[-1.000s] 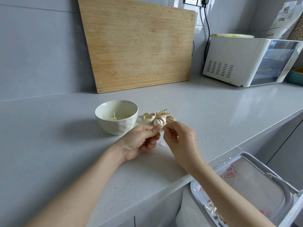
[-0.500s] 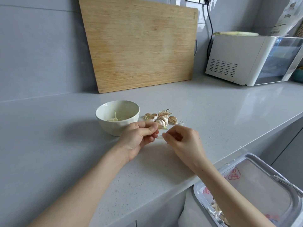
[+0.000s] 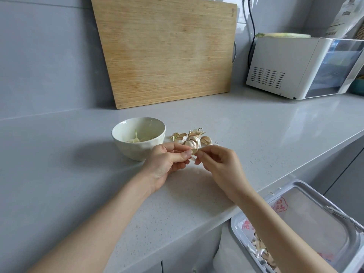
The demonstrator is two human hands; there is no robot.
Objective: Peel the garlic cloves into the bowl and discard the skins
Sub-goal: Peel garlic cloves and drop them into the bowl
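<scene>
Observation: I work both hands low over the counter [image 3: 256, 134], just in front of the pile of unpeeled cloves [image 3: 194, 139] and just right of the bowl [image 3: 136, 152]. I judge this placement deliberate. The supply is within a short reach, the bowl is beside the left hand for dropping in finished cloves, and the open bin [image 3: 236, 233] stands below the counter edge on my right to take the waste. Skins [image 3: 262, 251] already lie in its liner, and a few peeled cloves [image 3: 136, 138] lie in the bowl.

Left hand [image 3: 165, 162]: fingers curled, thumb and forefinger pinching one clove [image 3: 194, 151] and steadying it clear of the counter.

Right hand [image 3: 218, 164]: also curled, its thumb and forefinger closed on the opposite end of the same clove, fingertips nearly meeting those of the left. I cannot tell whether they grip a flap of skin or the clove itself.

A pale scrap shows just below the two hands. Whether it hangs from the clove or lies on the counter is unclear.

Assessment: peeling is in progress on this clove and several cloves remain in the pile. The task is partway done.
</scene>
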